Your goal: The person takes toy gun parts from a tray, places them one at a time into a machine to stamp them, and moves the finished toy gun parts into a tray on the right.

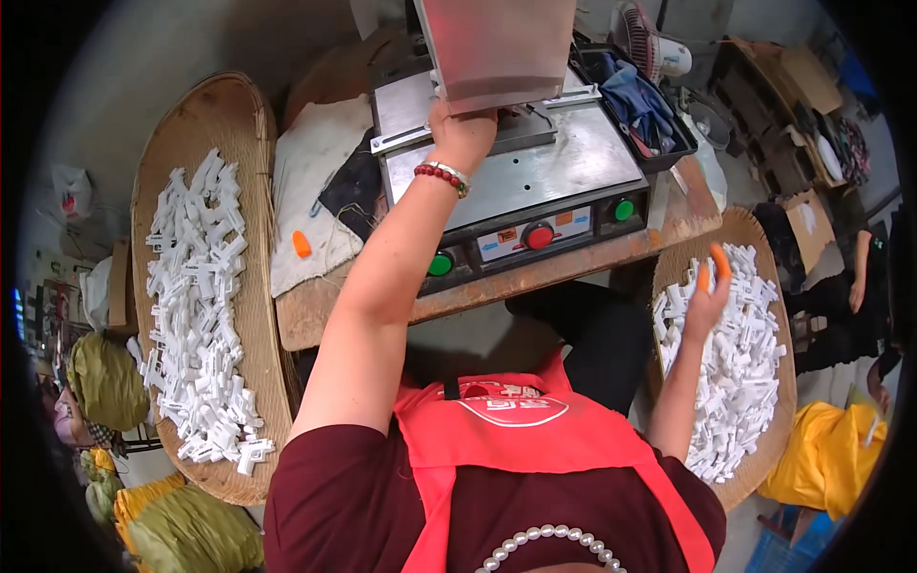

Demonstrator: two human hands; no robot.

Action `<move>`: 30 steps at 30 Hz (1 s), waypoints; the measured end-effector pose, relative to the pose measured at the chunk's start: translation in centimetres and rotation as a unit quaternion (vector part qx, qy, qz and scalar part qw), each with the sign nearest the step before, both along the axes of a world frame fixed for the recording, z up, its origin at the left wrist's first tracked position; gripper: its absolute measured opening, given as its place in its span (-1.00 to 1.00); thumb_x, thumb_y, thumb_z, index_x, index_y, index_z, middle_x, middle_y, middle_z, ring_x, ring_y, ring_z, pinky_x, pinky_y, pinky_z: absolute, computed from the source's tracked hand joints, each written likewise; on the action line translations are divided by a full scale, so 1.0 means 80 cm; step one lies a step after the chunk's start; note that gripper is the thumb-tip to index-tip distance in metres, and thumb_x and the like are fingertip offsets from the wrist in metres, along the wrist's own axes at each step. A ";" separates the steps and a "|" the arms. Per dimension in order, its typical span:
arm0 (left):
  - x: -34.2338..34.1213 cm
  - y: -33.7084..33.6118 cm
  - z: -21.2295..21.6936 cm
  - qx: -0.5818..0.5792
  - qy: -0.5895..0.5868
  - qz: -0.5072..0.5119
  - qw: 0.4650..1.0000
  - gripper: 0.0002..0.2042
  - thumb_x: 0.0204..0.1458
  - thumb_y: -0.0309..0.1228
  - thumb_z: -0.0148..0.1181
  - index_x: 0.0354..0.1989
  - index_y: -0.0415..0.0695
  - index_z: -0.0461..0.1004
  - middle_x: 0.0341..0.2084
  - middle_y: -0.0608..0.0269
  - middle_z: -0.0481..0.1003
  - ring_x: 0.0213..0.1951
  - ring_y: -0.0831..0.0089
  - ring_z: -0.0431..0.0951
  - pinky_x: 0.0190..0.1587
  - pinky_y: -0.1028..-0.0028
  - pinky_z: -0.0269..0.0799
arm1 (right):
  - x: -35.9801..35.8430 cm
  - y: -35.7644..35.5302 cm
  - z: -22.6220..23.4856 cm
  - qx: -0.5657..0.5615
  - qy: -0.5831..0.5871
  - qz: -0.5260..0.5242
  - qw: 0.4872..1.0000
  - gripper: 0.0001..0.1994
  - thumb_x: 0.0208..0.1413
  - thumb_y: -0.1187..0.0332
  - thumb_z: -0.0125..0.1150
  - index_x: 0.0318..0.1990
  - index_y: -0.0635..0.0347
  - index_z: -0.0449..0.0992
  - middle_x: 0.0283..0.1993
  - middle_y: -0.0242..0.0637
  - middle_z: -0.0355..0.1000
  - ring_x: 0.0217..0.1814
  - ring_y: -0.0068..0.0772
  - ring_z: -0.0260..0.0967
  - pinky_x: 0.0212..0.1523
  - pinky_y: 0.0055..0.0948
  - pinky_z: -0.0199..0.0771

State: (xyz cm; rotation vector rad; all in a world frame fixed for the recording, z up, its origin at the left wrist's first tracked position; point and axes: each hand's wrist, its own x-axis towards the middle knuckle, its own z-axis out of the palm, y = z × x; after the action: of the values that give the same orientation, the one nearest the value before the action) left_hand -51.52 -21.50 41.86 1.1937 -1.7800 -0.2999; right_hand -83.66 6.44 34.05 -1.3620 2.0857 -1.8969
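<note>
My left hand (465, 134) reaches into the bench machine (535, 181), just under its raised metal head (501, 57). The head hides its fingers, so I cannot see what they hold or touch. A red bead bracelet is on that wrist. Over the right woven basket (778, 382) is my right hand (709, 301), with orange covers on two fingertips. Those fingers are stretched and apart, and I see nothing between them. Below and around it lie many small white plastic pieces (735, 382).
At the left stands another long woven basket (253, 143) heaped with white plastic pieces (196, 315). On the wooden table, an orange finger cover (302, 244) lies on a pale cloth (315, 191). A black bin (659, 119) with blue cloth and a fan (650, 48) stand at the back right.
</note>
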 end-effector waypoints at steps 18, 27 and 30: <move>0.192 0.196 -0.045 -0.045 -0.276 -0.120 0.953 -0.38 -0.08 -0.17 0.26 0.19 -0.06 0.25 0.24 -0.12 0.09 0.24 -0.12 0.09 0.24 0.06 0.07 | 0.018 -0.148 -0.030 0.170 0.009 0.208 0.963 -0.39 0.09 0.24 0.22 0.24 0.33 0.16 0.18 -0.13 0.24 0.20 -0.28 0.16 0.21 -0.40 0.12; 0.447 0.239 -0.114 -0.130 -0.154 0.154 0.967 -0.66 -0.14 -0.48 0.21 -0.13 -0.27 0.45 -0.10 -0.01 0.43 0.01 0.06 0.38 0.09 0.20 0.27 | 0.021 -0.154 -0.037 0.168 -0.134 0.245 0.945 -0.50 0.19 0.24 0.10 0.22 0.28 0.21 0.12 -0.26 0.28 0.11 -0.43 0.20 0.14 -0.50 0.15; 0.704 0.326 -0.168 0.074 -0.264 0.498 0.823 -0.54 -0.14 -0.30 0.21 0.00 -0.16 0.41 -0.09 -0.03 0.38 -0.05 0.05 0.33 -0.08 0.18 0.33 | 0.019 -0.153 -0.036 0.172 -0.170 0.199 0.950 -0.55 0.25 0.30 -0.05 0.25 0.24 0.15 0.14 -0.29 0.24 0.11 -0.45 0.20 0.15 -0.52 0.15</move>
State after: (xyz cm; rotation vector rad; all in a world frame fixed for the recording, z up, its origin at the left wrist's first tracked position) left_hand 4.79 4.60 28.38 2.2945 -1.3004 0.5760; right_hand -82.17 -5.76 31.18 -1.1657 1.7121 -1.4067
